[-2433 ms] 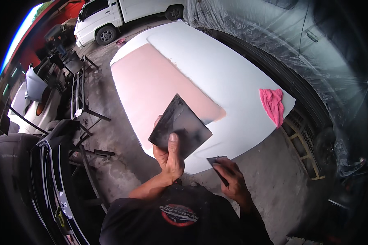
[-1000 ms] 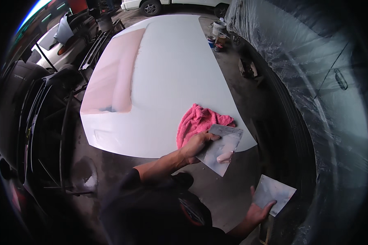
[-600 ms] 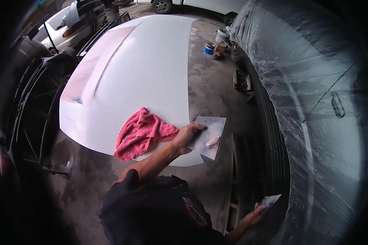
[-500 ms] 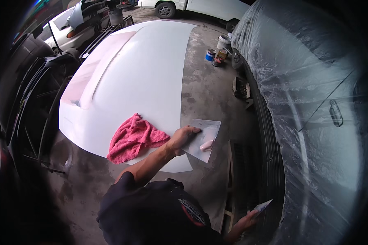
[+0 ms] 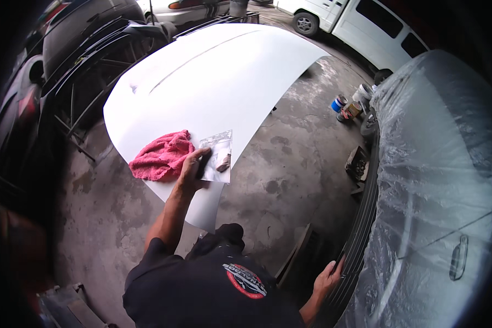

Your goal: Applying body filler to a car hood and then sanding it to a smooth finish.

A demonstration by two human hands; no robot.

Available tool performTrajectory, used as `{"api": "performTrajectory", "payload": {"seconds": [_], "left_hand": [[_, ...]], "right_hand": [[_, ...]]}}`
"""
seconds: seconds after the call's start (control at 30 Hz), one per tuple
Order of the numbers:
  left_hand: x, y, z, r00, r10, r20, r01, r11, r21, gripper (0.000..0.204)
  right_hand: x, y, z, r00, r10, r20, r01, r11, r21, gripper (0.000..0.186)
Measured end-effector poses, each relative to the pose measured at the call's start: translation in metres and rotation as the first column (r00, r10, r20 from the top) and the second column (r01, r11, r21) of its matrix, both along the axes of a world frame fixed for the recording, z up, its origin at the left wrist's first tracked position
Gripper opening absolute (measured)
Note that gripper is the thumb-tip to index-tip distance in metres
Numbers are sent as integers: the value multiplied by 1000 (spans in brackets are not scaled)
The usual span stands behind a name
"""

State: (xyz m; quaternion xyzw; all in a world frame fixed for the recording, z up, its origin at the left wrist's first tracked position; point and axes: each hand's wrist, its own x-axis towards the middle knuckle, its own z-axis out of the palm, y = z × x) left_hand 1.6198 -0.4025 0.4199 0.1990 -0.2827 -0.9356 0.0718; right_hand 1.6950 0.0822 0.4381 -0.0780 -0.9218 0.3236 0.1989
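Observation:
My left hand [image 5: 190,170] grips the edge of a thin, square, clear plastic mixing board [image 5: 216,150]. A dab of pinkish body filler [image 5: 223,163] sits near the board's right side. Beneath and to the left, a crumpled red towel [image 5: 161,157] lies on the near part of a large white car hood [image 5: 202,76]. Low on the right, my right hand [image 5: 327,280] is closed around a thin flat spreader [image 5: 341,261], which now shows almost edge-on and dark. It is close to the dark ribbed panel beside the plastic-wrapped car.
A vehicle under clear plastic sheeting [image 5: 421,180] borders the right side. Paint cans [image 5: 339,103] and a white bucket [image 5: 362,93] stand on the concrete floor [image 5: 279,169]. Metal frames [image 5: 93,82] and car parts crowd the left. A white van [image 5: 361,33] is parked at the back.
The view has turned to the right and the hood appears tilted. My left hand with the board is now nearer the towel, over the hood. The spreader has turned edge-on in my right hand.

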Motion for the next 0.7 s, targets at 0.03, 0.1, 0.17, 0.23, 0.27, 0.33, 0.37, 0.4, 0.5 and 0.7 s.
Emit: {"api": "performTrajectory", "payload": {"seconds": [0.03,0.1,0.17,0.23,0.27,0.33,0.37,0.4,0.5,0.7], "left_hand": [[-1,5,18,997,75,-8,-75,996,42,34],[11,-11,17,989,120,-83,-121,993,-15,34],[17,-19,20,970,223,-95,-223,975,14,33],[22,-30,-2,922,379,-83,-376,925,57,33],[26,-36,-10,914,403,-46,-401,915,36,32],[37,-43,-34,897,443,-16,-441,895,68,32],[42,-38,-33,881,474,-7,-472,878,81,32],[48,-30,-30,890,456,-23,-449,884,133,33],[38,-24,-19,865,501,-9,-501,864,-47,34],[11,-11,17,733,679,-38,-637,705,312,34]], "right_hand": [[-26,-6,8,996,82,24,-84,993,78,41],[-81,-28,11,967,255,-11,-250,955,162,43],[-142,-61,13,848,524,-74,-485,825,291,45],[-198,-105,12,705,705,-76,-660,691,295,55],[-223,-133,16,671,738,-72,-686,656,315,55],[-264,-188,26,490,859,-150,-806,512,298,66],[-280,-210,30,460,877,-135,-823,479,305,66],[-296,-231,33,397,911,-112,-853,411,322,70],[-355,-312,31,265,961,-79,-877,274,394,74],[-407,-492,17,-36,998,-42,-831,-7,556,68]]}}
